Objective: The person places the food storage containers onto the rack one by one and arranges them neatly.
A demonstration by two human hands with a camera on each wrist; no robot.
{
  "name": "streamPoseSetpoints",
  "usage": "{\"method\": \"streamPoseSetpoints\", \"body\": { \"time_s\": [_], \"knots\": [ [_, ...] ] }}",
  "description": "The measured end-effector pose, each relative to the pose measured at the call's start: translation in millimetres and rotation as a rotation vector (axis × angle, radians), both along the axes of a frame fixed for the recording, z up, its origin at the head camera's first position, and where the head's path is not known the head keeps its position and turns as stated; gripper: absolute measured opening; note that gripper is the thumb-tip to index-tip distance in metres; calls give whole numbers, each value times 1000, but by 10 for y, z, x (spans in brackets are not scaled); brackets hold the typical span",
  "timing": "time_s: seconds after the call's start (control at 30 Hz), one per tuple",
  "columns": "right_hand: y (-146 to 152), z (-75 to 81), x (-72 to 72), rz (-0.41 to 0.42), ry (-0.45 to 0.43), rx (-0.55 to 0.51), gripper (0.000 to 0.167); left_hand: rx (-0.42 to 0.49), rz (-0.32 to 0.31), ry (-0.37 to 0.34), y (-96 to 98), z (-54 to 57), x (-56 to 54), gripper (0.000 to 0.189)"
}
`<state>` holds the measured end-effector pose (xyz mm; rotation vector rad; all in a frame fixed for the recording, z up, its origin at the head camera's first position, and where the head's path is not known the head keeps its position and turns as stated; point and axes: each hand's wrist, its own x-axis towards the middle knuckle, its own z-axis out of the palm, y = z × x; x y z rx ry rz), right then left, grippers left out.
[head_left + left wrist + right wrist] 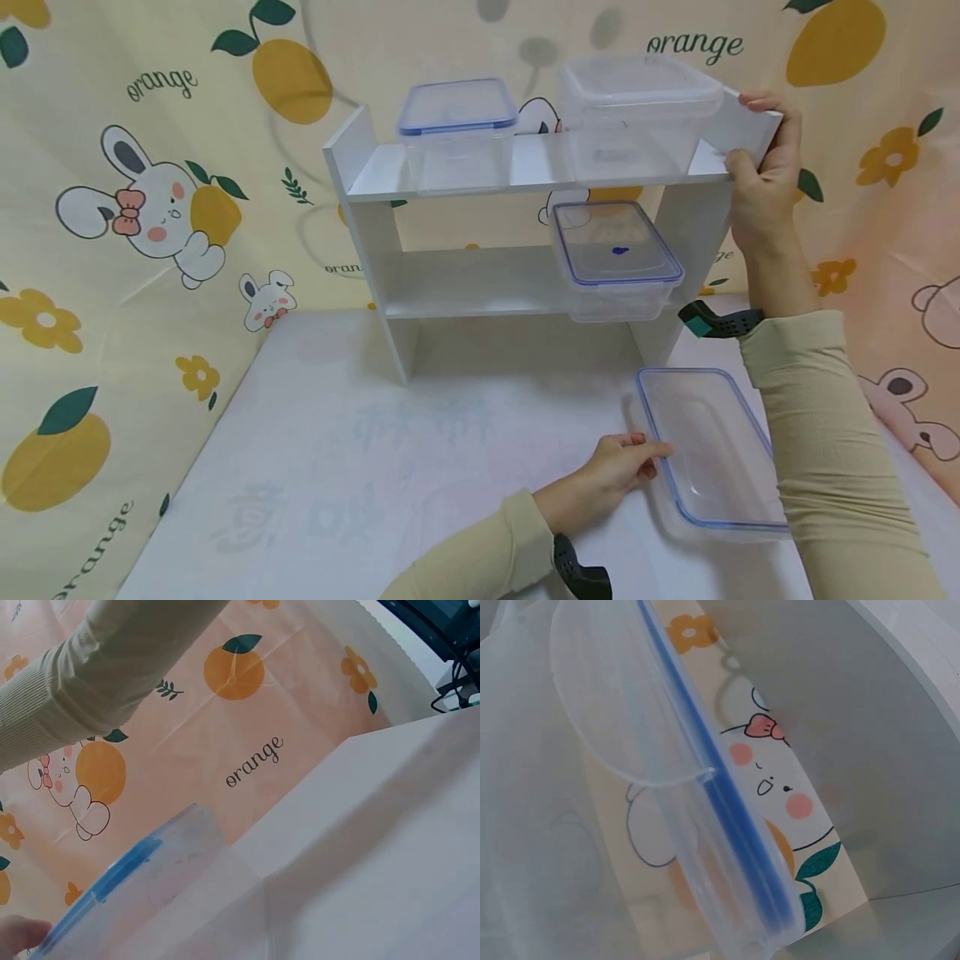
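Low on the right of the head view, my left hand (611,479) pinches the left rim of a clear plastic food container (720,450) with a blue seal. That container is on the white table, partly hidden by my right sleeve. In the left wrist view, fingertips (21,935) touch the container's blue-edged rim (112,874). My right hand (772,175) grips the upper right side panel of a white two-tier shelf (472,279), thumb in front and fingers over the top. The right wrist view shows a blue-sealed container (739,840) close up, but not the hand.
On the shelf's upper board stand a blue-rimmed container (459,137) and a larger clear container (637,117). Another container (618,258) sits at the right of the lower board, its front jutting out. A patterned cloth (172,375) hangs behind the table (420,467).
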<state>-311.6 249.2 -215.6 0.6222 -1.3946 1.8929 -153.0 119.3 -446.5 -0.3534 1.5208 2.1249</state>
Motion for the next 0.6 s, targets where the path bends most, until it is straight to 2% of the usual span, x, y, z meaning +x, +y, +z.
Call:
{"method": "streamPoseSetpoints", "body": {
  "time_s": [0.27,0.43,0.6],
  "knots": [
    [-10,2,5,-2,-2,0,48,33,-7,-24,-50,-24,-26,24],
    [-8,0,8,-6,-3,-7,48,27,-23,-7,-100,-42,-30,5],
    [-12,6,16,-6,-15,-18,48,36,-48,18,-162,-57,-36,7]
  ]
}}
